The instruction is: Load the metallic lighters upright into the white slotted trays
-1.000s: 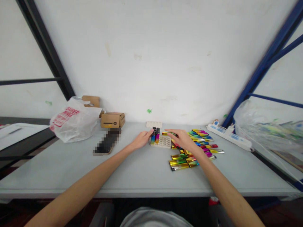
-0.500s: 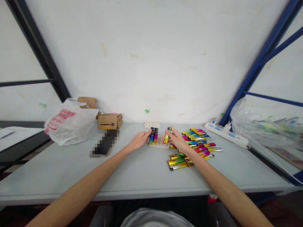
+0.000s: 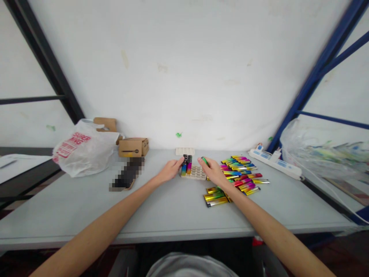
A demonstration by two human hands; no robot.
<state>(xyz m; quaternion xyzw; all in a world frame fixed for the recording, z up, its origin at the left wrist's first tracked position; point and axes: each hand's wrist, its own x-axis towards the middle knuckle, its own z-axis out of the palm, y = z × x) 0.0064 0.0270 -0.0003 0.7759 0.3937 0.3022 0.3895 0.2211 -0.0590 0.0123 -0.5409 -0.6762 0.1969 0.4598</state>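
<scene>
A small beige holder tray (image 3: 196,173) with rows of holes lies at the middle of the grey table (image 3: 161,204). Two shiny rainbow-coloured lighters (image 3: 186,165) stand upright in its left end. My left hand (image 3: 170,170) rests against the tray's left side, fingers curled beside those lighters. My right hand (image 3: 211,172) hovers over the tray's right end, closed on a lighter (image 3: 204,160) whose green tip shows above the fingers. A heap of several more metallic lighters (image 3: 235,177) lies just right of the tray.
A second beige tray (image 3: 185,151) lies by the wall. At the left are a white plastic bag (image 3: 83,150), cardboard boxes (image 3: 133,147) and a blurred dark object (image 3: 127,177). A white power strip (image 3: 276,163) and a clear bag (image 3: 323,154) sit right.
My right hand picked a lighter from the heap, lifted it and carried it over the tray's right end. The left hand stayed at the tray. The camera shifted slightly.
</scene>
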